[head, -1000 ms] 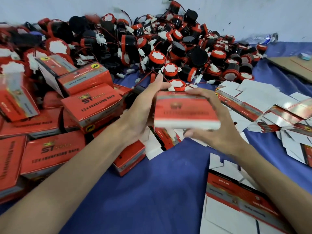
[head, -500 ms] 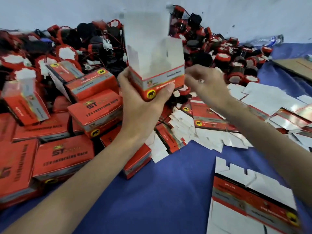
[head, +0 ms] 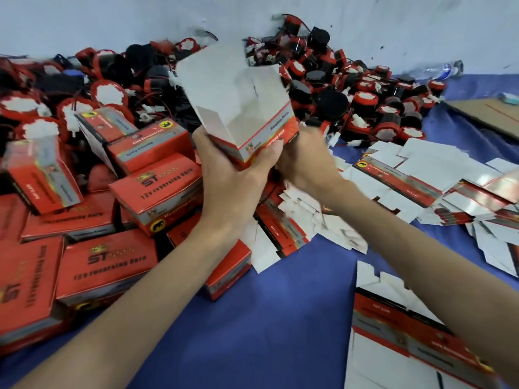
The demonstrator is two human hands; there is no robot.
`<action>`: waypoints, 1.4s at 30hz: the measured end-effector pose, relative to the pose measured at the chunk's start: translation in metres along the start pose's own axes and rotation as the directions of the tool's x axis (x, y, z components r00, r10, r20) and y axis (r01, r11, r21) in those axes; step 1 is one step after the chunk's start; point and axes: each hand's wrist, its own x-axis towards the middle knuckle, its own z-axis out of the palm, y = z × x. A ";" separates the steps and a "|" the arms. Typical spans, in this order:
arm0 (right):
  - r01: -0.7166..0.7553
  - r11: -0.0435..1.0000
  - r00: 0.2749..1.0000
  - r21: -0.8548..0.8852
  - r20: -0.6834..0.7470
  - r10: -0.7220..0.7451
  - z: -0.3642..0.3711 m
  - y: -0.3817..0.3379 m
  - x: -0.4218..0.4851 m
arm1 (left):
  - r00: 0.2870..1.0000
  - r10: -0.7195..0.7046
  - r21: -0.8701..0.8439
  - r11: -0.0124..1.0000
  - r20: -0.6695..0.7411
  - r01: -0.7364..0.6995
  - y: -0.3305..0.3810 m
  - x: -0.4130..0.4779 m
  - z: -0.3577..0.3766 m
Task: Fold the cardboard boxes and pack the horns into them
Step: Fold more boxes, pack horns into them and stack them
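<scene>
We see the left hand (head: 238, 175) gripping the bottom of an opened box (head: 244, 108), thumb and fingers curled round it, with the white flaps standing up and the mouth open toward us. The right hand (head: 306, 161) is just beside and partly behind the box (it is blurred, so we cannot tell if it grips anything). The pile of horns (head: 351, 88) lies behind, the folded boxes (head: 160, 192) at left, the flat cartons (head: 407, 175) at right on the blue cloth (head: 280, 318).
</scene>
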 end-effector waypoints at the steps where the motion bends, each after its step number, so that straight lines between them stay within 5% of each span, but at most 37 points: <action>1: -0.052 0.988 0.996 0.143 -0.065 0.062 -0.010 0.006 0.001 | 1.000 0.002 0.000 1.000 -0.007 -0.002 0.001 -0.001 0.000; 3: -0.060 0.964 0.996 0.258 -0.043 0.074 -0.021 0.020 -0.001 | 1.000 -0.012 0.001 1.000 -0.010 0.012 0.001 -0.001 0.000; 7: 0.045 0.999 0.969 -0.007 0.242 -0.042 -0.010 -0.010 -0.020 | 0.999 -0.002 -0.031 1.000 -0.051 0.000 -0.001 0.002 0.002; 11: 0.002 0.946 0.950 -0.325 0.296 0.100 0.021 -0.041 -0.021 | 0.998 0.009 -0.021 1.000 -0.062 -0.010 -0.001 0.001 0.002; 14: -0.041 0.980 0.972 -0.196 0.217 0.084 0.028 -0.038 -0.022 | 0.999 0.008 -0.035 0.999 -0.053 -0.010 -0.002 0.002 0.000; 17: -0.106 0.945 0.994 0.308 0.060 0.092 0.010 -0.021 -0.032 | 0.998 0.002 -0.065 0.998 -0.056 -0.006 -0.002 0.002 0.000; 22: -0.271 0.594 0.939 0.757 0.071 0.337 -0.036 0.026 -0.043 | 0.999 0.006 -0.026 1.000 -0.038 -0.007 -0.003 0.002 0.000; 26: -0.185 -0.099 0.875 0.978 0.210 0.436 -0.056 0.046 -0.057 | 0.993 -0.088 0.178 0.981 0.078 0.073 -0.009 0.005 -0.002; 28: -0.165 -0.232 0.857 0.959 0.256 0.448 -0.059 0.043 -0.059 | 0.973 -0.175 0.274 0.953 0.153 0.128 -0.011 0.006 -0.002; 29: -0.150 -0.154 0.865 0.977 0.205 0.458 -0.060 0.041 -0.059 | 0.959 -0.204 0.306 0.942 0.197 0.137 -0.011 0.007 -0.003; 30: -0.122 0.039 0.890 0.992 0.092 0.447 -0.063 0.038 -0.060 | 0.944 -0.219 0.342 0.931 0.248 0.126 -0.012 0.007 -0.002; 32: 0.030 0.629 0.953 0.777 -0.212 0.217 -0.068 0.033 -0.062 | 0.903 -0.238 0.405 0.911 0.358 0.080 -0.012 0.007 -0.002; 33: 0.157 0.818 0.961 0.554 -0.276 0.003 -0.067 0.033 -0.064 | 0.878 -0.254 0.424 0.903 0.405 0.065 -0.012 0.006 -0.002; 36: 0.438 0.886 0.875 0.151 -0.300 -0.381 -0.070 0.025 -0.065 | 0.836 -0.288 0.501 0.865 0.468 0.018 -0.013 0.005 -0.005; 39: 0.519 0.853 0.830 0.054 -0.272 -0.488 -0.073 0.018 -0.066 | 0.813 -0.302 0.532 0.846 0.498 -0.012 -0.018 0.007 -0.008; 42: 0.518 0.855 0.852 0.019 -0.100 -0.514 -0.074 0.013 -0.069 | 0.810 -0.295 0.574 0.816 0.506 -0.062 -0.020 0.006 -0.008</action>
